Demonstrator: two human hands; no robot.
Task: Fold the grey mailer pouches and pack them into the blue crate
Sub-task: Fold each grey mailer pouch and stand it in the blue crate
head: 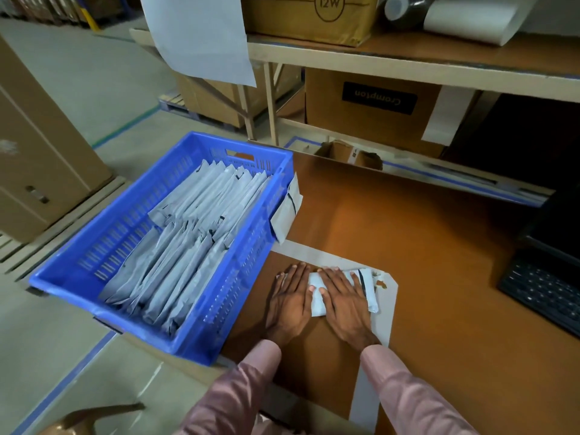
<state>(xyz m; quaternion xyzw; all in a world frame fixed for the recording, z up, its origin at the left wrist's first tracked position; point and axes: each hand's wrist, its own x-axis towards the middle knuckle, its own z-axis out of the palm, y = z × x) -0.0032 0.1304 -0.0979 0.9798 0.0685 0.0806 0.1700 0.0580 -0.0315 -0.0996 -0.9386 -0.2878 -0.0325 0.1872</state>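
While both hands press flat, palms down and fingers spread, a folded grey pouch (pixel 342 291) lies under them on the brown table (pixel 423 246), near the front edge and just right of the crate (pixel 175 337). Left hand (pixel 290 301) covers the pouch's left end; right hand (pixel 340 298) sits on its middle — the thumbs almost meet, and neither hand grips anything. Its long axis runs left to right, and a dark stripe crosses the right end, which pokes out past the right hand. Under the pouch lies a pale sheet (pixel 384 309), partly hidden by a brown board.

Inside the blue crate, packed pouches (pixel 188 233) stand on edge in two overlapping rows, their long edges slanting from near-left to far-right. One more pouch (pixel 287 211) leans against the crate's right wall, outside it, upright.

Beyond the table, a shelf (pixel 408 62) carries a box (pixel 310 17) marked "12W"; below it another box (pixel 373 108) bears the label "Crompton" — printed upside down from this view. A black keyboard (pixel 546 290) lies at the right edge.
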